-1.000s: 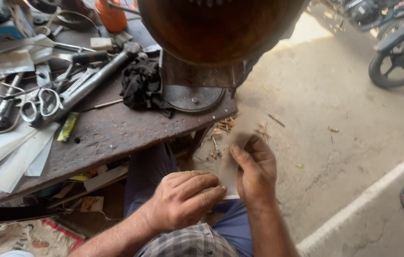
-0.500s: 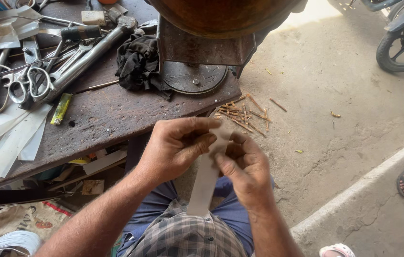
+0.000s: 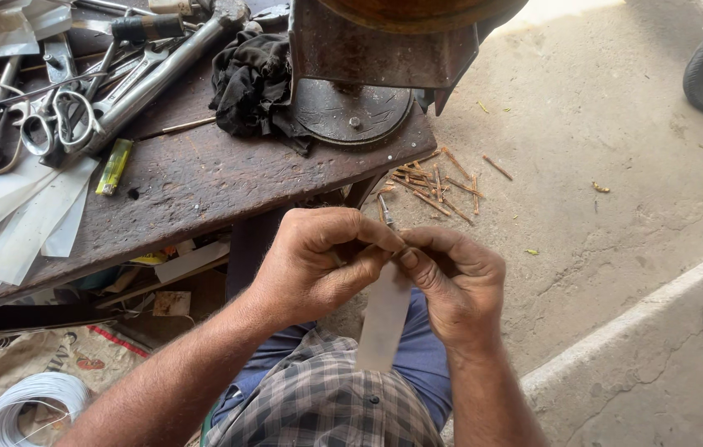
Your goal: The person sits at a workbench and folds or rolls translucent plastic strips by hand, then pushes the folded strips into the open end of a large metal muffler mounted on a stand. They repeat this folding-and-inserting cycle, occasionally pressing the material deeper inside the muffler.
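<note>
Hands [image 3: 385, 269] on pale strip [image 3: 383, 323]

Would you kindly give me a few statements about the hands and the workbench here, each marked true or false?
1. Both hands pinch the top of a pale translucent strip that hangs down over the lap. True: the left hand and right hand meet at its upper end.
2. A pair of scissors lies on the wooden bench. True.
3. The lighter on the bench is red. False: it is yellow-green.
4. The black cloth lies on the ground. False: it sits on the bench beside the round metal base.
5. Thin sticks lie scattered on the ground past the bench corner. True.
</note>
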